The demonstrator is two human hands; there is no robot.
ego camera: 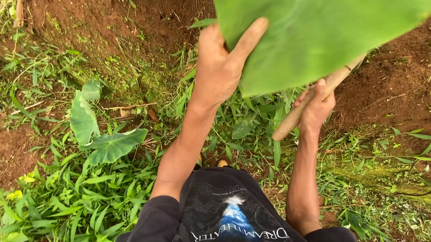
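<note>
Gripping at left of centre, just right of a low plant with heart-shaped dull-green leaves [112, 146] in long grass [85, 206]: left hand [218, 66] raised, closed on the near edge of a broad, smooth, bright-green leaf [327, 31], thumb laid across the front face, fingers hidden behind. Leaf itself held high and filling the upper right of the view, well above the ground, covering whatever lies beyond it. Further right and lower, right hand [315, 105] wrapped tight around a pale, round wooden handle [289, 122], thumb pointing up along it; butt end poking out below the fist, upper length slanting up and right until lost behind the leaf. Working end not visible, so impossible to tell what kind of tool. At far right, bare red-brown soil [400, 86] with scattered cut grass. Judged from this: step in hand seems to be steadying the leaf with one hand while readying the tool with the other. Any next move calls for keeping the left fingers well apart from the hidden working end, holding the leaf taut, and seeing past it before swinging or pressing.
</note>
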